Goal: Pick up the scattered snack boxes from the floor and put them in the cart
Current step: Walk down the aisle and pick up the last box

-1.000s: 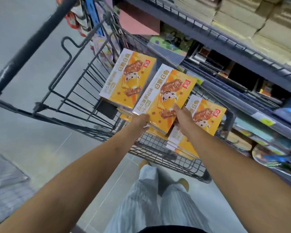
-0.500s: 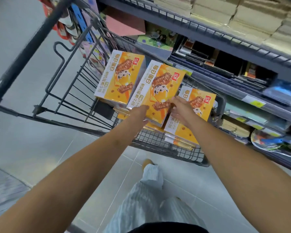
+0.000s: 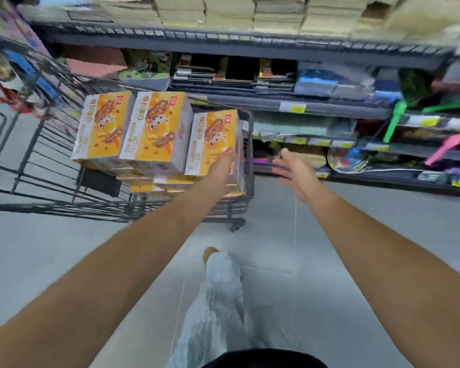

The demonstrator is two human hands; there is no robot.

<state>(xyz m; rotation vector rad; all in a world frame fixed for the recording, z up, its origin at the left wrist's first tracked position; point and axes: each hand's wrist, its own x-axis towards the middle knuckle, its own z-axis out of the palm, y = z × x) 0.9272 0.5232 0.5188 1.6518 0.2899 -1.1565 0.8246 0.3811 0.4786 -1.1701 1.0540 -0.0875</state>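
Three orange and white snack boxes stand side by side on a stack in the black wire cart: a left box, a middle box and a right box. More boxes lie beneath them. My left hand lies against the lower front of the right box, fingers blurred. My right hand hangs in the air to the right of the cart, fingers spread, holding nothing. No box shows on the grey floor.
Dark metal store shelves full of packaged goods run along the far side, close behind the cart. Grey tiled floor spreads below. My leg in light striped trousers steps forward beside the cart's front corner.
Both hands let go of the middle box, which now rests level on the stack. My right hand pulled away to the right; my left slid to the right box. The view swung right.
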